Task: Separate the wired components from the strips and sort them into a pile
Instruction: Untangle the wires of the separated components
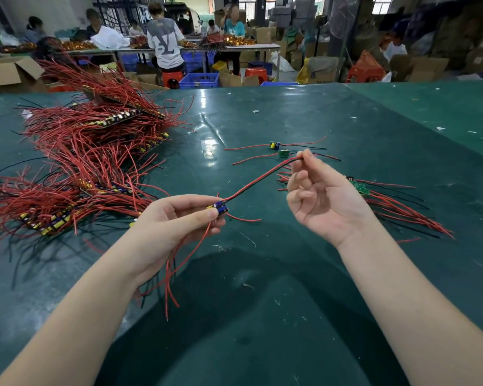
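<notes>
The left hand [179, 218] pinches a small wired component [221, 208] between thumb and fingertips, above the near middle of the bench [290, 112]. Red wires trail from that hand down toward the near edge, where the green cover dips into a dark hollow. A paired red and black lead [258, 182] rises from the component up and to the right, and the right hand [322, 196] pinches its far end between thumb and forefinger, palm turned up, the other fingers loosely curled and holding nothing.

On the left of the bench lies a large heap of strips [95, 151], their red wires fanning out in all directions; the nearest wire tips reach close to the left hand. Behind the right hand and to its right rests a pile of separated components [388, 201], their red and black leads spreading toward the right. Two single components [279, 149] lie farther out, just beyond the right hand, with wires stretched sideways.

Between the heap and the pile the bench surface is open green cover, shiny under the lights, with only small scraps scattered on it. The far right of the bench is likewise open up to its far edge. Beyond that edge stand blue crates [199, 80], cardboard boxes and people working at another table.
</notes>
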